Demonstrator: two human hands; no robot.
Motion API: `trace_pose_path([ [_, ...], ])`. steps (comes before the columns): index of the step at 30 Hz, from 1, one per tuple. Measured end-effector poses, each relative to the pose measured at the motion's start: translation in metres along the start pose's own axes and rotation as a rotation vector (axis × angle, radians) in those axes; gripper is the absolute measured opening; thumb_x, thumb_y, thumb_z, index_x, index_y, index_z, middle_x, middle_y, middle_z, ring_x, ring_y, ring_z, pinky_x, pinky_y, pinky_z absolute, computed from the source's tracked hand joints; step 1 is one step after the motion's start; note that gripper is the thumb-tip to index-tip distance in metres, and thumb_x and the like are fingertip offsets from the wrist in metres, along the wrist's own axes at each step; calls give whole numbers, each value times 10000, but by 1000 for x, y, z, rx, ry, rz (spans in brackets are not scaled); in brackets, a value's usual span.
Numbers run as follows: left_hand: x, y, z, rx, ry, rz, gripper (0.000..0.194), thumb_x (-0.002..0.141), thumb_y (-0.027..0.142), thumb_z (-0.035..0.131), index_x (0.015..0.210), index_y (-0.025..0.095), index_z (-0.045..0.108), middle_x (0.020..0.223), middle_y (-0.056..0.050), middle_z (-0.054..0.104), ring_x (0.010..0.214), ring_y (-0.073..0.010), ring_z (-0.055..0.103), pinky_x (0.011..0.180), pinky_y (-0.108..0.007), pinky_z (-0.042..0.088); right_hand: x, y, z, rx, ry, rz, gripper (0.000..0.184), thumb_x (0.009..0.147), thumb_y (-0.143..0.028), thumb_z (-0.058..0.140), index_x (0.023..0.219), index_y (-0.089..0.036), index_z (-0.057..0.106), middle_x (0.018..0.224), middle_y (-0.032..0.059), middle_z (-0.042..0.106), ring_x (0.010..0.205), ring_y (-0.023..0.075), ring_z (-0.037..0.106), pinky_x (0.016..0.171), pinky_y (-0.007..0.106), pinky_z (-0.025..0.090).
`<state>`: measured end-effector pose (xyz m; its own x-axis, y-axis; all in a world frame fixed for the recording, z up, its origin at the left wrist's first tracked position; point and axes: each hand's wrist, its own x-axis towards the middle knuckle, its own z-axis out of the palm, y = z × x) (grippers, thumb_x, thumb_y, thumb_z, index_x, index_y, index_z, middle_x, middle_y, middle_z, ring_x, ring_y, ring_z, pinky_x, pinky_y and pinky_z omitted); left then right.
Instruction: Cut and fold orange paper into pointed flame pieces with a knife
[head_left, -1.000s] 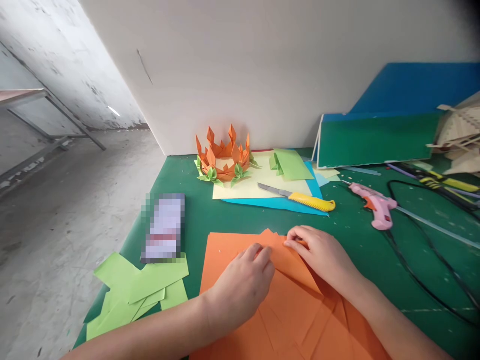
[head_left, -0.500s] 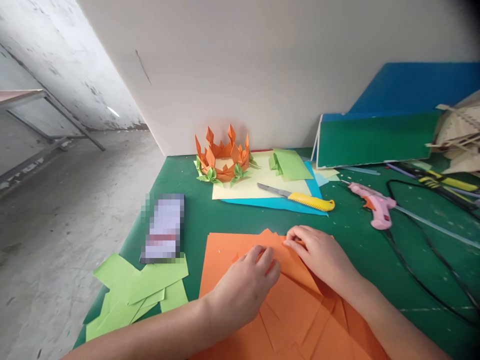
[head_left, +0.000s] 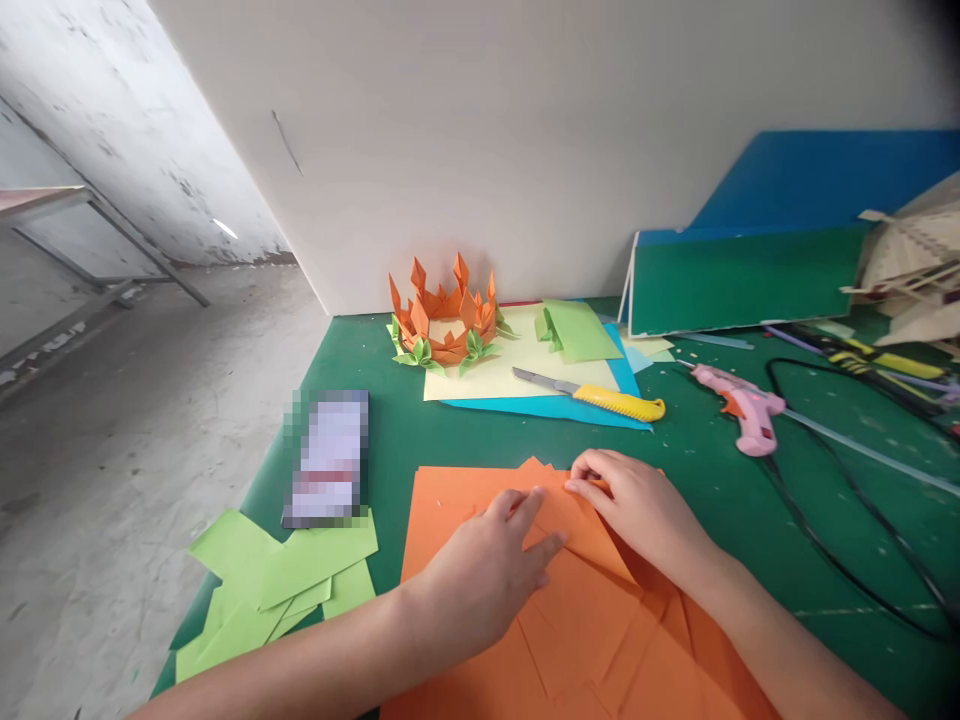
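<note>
Orange paper sheets (head_left: 555, 655) lie overlapped in front of me on the green table. Over them, my left hand (head_left: 491, 570) is open, fingers spread, resting on or just above a folded orange sheet (head_left: 589, 535). My right hand (head_left: 641, 505) pinches that sheet's far corner between thumb and fingers; its fingertips partly cover the corner. Beyond the sheets lies a yellow-handled utility knife (head_left: 615, 402), blade out. An orange and green origami crown (head_left: 448, 348) stands farther back on pale yellow paper (head_left: 480, 383).
To the left are green paper pieces (head_left: 281, 575) and a blurred phone (head_left: 328, 458) near the table's left edge. On the right lie a pink glue gun (head_left: 742, 405) with its black cord (head_left: 810, 540) and yellow-black pliers (head_left: 892, 360). A green-blue board (head_left: 742, 280) leans at the back.
My left hand's fingers have spread apart over the orange sheet. My right hand keeps its pinch on the corner. The view has shifted slightly.
</note>
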<state>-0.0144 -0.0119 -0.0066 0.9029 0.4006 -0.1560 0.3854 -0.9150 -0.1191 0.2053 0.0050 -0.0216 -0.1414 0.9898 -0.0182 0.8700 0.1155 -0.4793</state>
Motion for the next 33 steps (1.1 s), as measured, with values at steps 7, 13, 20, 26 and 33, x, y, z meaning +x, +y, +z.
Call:
trace_pose_path([
  [7, 0, 2, -6, -144, 83, -112, 488, 947, 515, 499, 1401, 339, 476, 1381, -100, 525, 1241, -288, 445, 901, -375, 434, -1, 1, 0, 4, 26, -36, 154, 921, -306, 527, 782, -255, 569, 867, -9, 723, 757, 175, 678, 583, 269, 443],
  [13, -2, -15, -12, -381, 75, -210, 307, 1007, 345, 424, 1148, 173, 635, 1190, -95, 622, 1051, -208, 579, 834, -299, 492, -1, 0, -1, 4, 20, -46, 161, 918, -310, 526, 769, -254, 554, 856, -5, 723, 736, 179, 678, 565, 273, 437],
  [20, -5, -21, -12, -305, 74, -193, 175, 974, 237, 489, 940, 184, 652, 964, -70, 627, 872, -188, 585, 720, -288, 461, -1, 3, 1, 11, 17, -38, 154, 922, -314, 539, 780, -257, 557, 862, -14, 721, 745, 173, 674, 561, 262, 428],
  [26, -6, -12, -22, -55, -81, -64, 5, 848, 198, 645, 846, 198, 649, 876, -62, 597, 834, -212, 543, 601, -303, 405, 0, 3, 0, 27, -7, -23, 160, 922, -312, 533, 776, -253, 559, 864, -14, 717, 757, 175, 669, 582, 266, 437],
  [33, -7, 0, -18, -33, -115, -194, 90, 883, 188, 551, 912, 194, 636, 878, -69, 584, 846, -230, 533, 633, -329, 427, -1, 3, 1, 23, 19, -50, 150, 920, -316, 523, 788, -258, 567, 875, -11, 726, 757, 178, 678, 582, 276, 446],
])
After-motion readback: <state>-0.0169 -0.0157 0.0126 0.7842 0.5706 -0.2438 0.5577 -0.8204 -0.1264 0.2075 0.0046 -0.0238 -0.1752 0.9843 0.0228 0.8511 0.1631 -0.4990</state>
